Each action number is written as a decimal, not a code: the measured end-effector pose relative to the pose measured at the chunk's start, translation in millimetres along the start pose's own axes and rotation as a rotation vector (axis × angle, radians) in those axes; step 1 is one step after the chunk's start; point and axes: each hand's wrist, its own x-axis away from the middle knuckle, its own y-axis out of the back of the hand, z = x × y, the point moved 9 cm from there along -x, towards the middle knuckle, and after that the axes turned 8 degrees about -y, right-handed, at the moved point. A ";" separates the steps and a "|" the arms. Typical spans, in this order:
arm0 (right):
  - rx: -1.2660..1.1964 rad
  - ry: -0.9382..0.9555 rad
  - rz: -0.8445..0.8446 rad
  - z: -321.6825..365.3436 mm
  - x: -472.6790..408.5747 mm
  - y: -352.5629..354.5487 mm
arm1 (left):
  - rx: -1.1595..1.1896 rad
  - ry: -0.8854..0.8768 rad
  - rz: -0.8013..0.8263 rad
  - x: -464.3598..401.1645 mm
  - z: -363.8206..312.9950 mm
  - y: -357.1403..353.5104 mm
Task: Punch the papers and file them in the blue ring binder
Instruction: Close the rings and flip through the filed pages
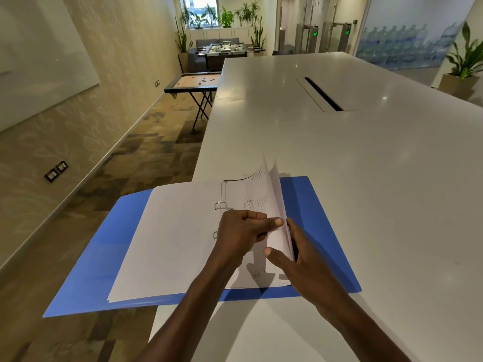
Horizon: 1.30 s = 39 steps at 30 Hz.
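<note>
The blue ring binder (324,231) lies open on the white table (339,142), its left cover hanging over the table's left edge. White papers (170,244) sit on both sides of the metal rings (220,205). A bundle of sheets (271,194) on the right side stands lifted and curved upward. My left hand (243,231) pinches the lower edge of these raised sheets between thumb and curled fingers. My right hand (295,254) holds the same bundle from the right, thumb on the printed page, fingers behind the sheets. No hole punch is in view.
A long dark cable slot (322,94) is cut into the table further back. To the left are carpeted floor, a carrom board on a stand (193,82) and a foosball table (226,48). A potted plant (462,71) stands at far right.
</note>
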 end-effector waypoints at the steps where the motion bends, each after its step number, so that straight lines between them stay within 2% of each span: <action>1: -0.017 -0.005 0.005 -0.8 -0.6 0.2 | 0.009 -0.005 -0.008 -0.1 -0.8 3.5; 8: -0.209 0.011 0.079 -1.0 1.2 2.8 | 0.040 0.009 -0.198 -4.8 -10.7 82.8; 15: -0.240 0.029 0.122 2.0 1.4 -1.6 | -0.051 0.025 -0.316 13.8 -5.9 203.0; 19: -0.221 0.044 0.114 2.9 1.2 -2.5 | -0.157 0.050 -0.359 25.7 12.8 241.8; 24: -0.159 0.060 0.106 3.9 1.5 -4.6 | -0.214 0.149 -0.386 23.9 60.0 261.3; 29: -0.147 0.063 0.109 3.4 1.5 -3.8 | -0.370 0.236 -0.440 18.9 96.5 278.5; 33: -0.119 0.048 0.100 1.1 -0.2 -3.9 | -0.535 0.261 -0.446 20.6 103.5 281.3; 39: -0.107 0.040 0.086 -1.1 -1.3 -3.9 | -0.590 0.351 -0.420 18.3 109.1 278.0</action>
